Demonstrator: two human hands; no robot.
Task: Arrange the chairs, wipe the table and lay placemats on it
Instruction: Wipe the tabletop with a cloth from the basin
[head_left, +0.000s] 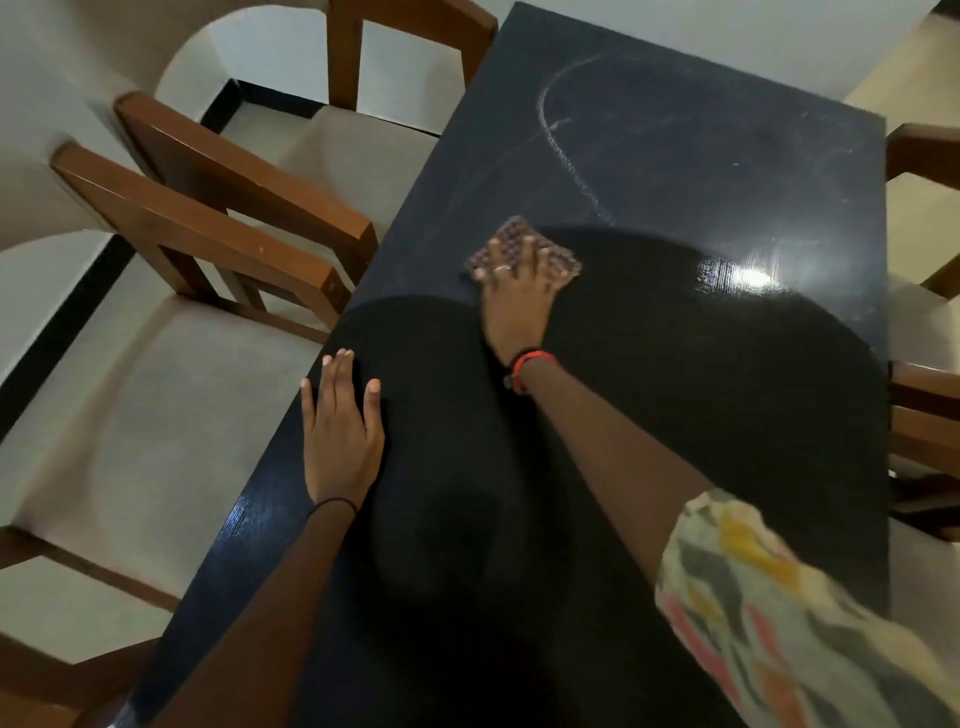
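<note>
Fingers (529, 248) of the right hand (514, 306) are spread flat, pressing a small checked cloth (511, 231) onto the dark table (675, 156) around its middle, arm stretched way forward. Left hand (340, 431) lies palm-down, fingers straight, by the table's left edge, holding nothing. Wooden chairs (223, 218) line the left side, the right-side chairs (922, 410) are cut off, and the cloth's pattern is blurry.

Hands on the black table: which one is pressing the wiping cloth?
The right hand, red-banded, presses the brown chequered cloth with spread fingers; the left hand lies flat on the bare black table.
</note>
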